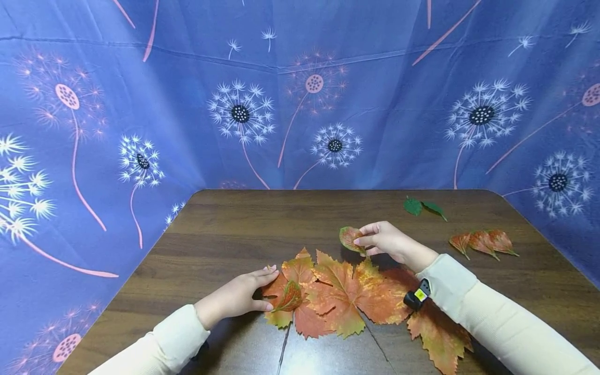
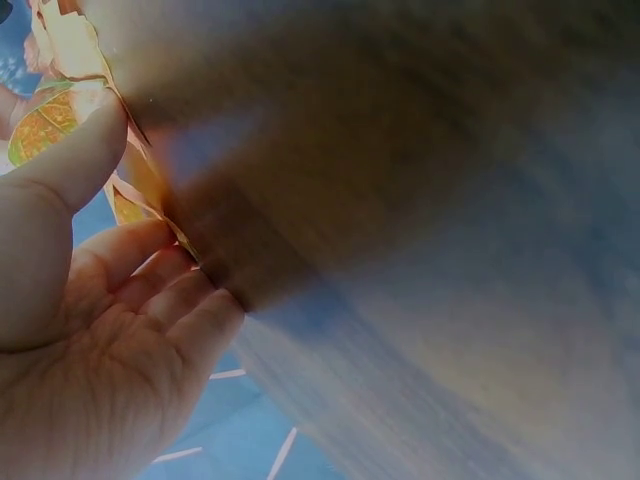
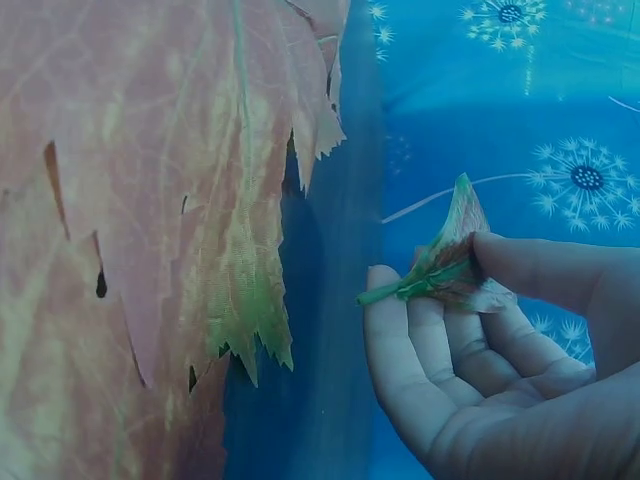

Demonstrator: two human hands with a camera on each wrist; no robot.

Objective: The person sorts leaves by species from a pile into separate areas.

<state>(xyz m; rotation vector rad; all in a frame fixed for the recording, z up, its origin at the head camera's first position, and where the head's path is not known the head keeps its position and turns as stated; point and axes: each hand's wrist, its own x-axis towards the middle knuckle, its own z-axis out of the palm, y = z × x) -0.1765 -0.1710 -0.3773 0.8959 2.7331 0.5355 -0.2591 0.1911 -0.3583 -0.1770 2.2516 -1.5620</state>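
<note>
My right hand (image 1: 390, 241) pinches a small red-green leaf (image 1: 350, 238) between thumb and fingers, over the far side of a row of large orange maple leaves (image 1: 344, 297). In the right wrist view the small leaf's green stem (image 3: 378, 293) points toward the index fingertip. My left hand (image 1: 236, 292) rests at the left end of the row, fingers fairly straight along its edge. Its thumb lies by another small red-green leaf (image 1: 289, 297), which sits on top of the maple leaves. The left wrist view shows the left thumb (image 2: 85, 150) overlapping that small leaf.
On the wooden table (image 1: 225, 224), three small reddish leaves (image 1: 484, 243) overlap at the right. Two green leaves (image 1: 413, 206) lie near the back edge. One maple leaf (image 1: 440, 333) hangs toward me under the right forearm. A blue dandelion-print cloth (image 1: 281, 130) stands behind.
</note>
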